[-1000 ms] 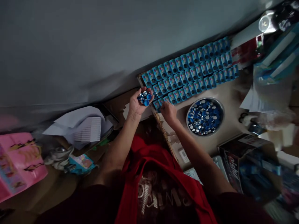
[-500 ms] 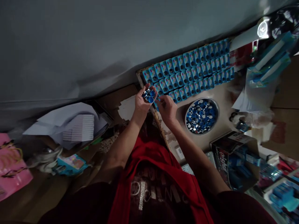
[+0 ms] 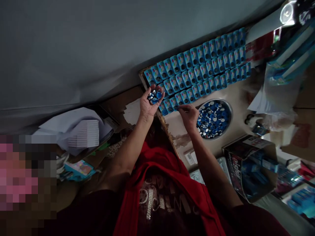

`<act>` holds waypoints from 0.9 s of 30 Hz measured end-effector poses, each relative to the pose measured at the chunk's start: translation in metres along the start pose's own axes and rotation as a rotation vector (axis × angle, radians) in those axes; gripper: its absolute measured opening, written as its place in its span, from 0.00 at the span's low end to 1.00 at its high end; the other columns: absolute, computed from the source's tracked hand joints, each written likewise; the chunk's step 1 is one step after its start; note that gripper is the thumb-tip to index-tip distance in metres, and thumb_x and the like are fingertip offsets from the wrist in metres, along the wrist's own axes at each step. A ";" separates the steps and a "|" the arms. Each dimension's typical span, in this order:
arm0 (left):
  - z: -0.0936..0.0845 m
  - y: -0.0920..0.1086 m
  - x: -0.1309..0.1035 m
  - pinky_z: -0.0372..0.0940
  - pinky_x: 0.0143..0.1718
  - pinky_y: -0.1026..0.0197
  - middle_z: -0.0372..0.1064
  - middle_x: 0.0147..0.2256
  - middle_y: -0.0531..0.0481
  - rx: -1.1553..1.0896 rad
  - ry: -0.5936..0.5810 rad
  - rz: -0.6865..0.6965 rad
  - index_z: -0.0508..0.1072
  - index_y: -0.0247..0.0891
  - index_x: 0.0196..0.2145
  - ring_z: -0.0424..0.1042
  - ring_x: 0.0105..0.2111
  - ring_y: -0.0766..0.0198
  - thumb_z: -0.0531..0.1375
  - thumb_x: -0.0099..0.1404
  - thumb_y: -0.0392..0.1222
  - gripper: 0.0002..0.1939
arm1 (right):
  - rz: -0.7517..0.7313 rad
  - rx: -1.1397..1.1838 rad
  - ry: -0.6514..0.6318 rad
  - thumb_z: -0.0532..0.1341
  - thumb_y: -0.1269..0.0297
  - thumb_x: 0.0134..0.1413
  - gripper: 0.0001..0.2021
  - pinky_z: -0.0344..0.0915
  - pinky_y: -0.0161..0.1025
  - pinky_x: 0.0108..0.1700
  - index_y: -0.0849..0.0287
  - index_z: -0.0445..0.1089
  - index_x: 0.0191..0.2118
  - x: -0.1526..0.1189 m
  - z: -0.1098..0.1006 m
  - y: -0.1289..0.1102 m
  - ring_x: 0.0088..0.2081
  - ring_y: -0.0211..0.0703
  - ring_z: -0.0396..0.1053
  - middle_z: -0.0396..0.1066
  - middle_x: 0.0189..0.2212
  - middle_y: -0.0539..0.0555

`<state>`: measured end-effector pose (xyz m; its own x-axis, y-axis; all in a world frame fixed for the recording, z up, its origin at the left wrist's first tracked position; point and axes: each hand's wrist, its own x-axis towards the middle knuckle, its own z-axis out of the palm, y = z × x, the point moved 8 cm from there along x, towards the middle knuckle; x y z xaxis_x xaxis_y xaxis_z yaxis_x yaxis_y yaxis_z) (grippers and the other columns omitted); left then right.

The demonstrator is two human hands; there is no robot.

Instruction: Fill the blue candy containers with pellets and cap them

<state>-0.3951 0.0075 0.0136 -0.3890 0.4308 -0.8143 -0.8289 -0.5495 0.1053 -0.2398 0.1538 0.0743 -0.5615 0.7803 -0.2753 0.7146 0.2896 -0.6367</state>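
My left hand [image 3: 149, 104] is cupped palm up, its fingers curled around several small round blue-and-silver caps [image 3: 154, 97]. It hovers at the left end of rows of small blue blister-like packs [image 3: 193, 59], each with a dark round spot near its lower end. My right hand [image 3: 190, 116] is closed in a pinch at the near edge of the lowest row; what its fingertips hold, if anything, is too small to make out. Just right of it, a round metal bowl [image 3: 231, 115] is full of the same blue-and-silver caps, its left rim partly behind my hand.
The packs lie on a pale board [image 3: 178, 126] with a worn wooden edge, against a grey wall [image 3: 73, 49]. An open dark carton [image 3: 235, 170] holding blue packets stands at right. Stacked white paper [image 3: 83, 134] is at left. A blurred block covers the lower left corner.
My right hand has moved right, away from my left hand, along the lowest row of packs. More packs show at that row's left end. The left hand still cradles the caps.
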 end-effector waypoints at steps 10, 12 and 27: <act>-0.002 0.002 0.001 0.76 0.72 0.45 0.86 0.45 0.45 0.079 -0.031 -0.091 0.83 0.39 0.40 0.84 0.62 0.53 0.56 0.85 0.39 0.17 | 0.036 -0.569 -0.294 0.72 0.65 0.63 0.03 0.67 0.43 0.45 0.54 0.81 0.41 0.023 0.048 -0.007 0.48 0.55 0.80 0.85 0.45 0.56; -0.002 0.001 0.003 0.77 0.70 0.46 0.87 0.46 0.46 0.101 -0.033 -0.106 0.83 0.40 0.41 0.84 0.62 0.53 0.56 0.85 0.40 0.17 | 0.104 -0.630 -0.305 0.75 0.61 0.61 0.07 0.66 0.43 0.44 0.52 0.80 0.42 0.031 0.046 -0.004 0.46 0.56 0.80 0.85 0.41 0.55; 0.000 -0.023 0.010 0.81 0.63 0.53 0.86 0.42 0.43 0.275 0.001 -0.213 0.84 0.37 0.44 0.86 0.57 0.51 0.64 0.79 0.38 0.07 | -0.649 -0.191 -0.257 0.66 0.67 0.74 0.10 0.73 0.49 0.62 0.49 0.87 0.48 0.031 0.042 -0.078 0.55 0.53 0.77 0.83 0.55 0.56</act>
<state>-0.3800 0.0243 0.0030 -0.1959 0.5145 -0.8348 -0.9687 -0.2340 0.0831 -0.3299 0.1321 0.0851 -0.9610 0.2700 -0.0595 0.2507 0.7606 -0.5988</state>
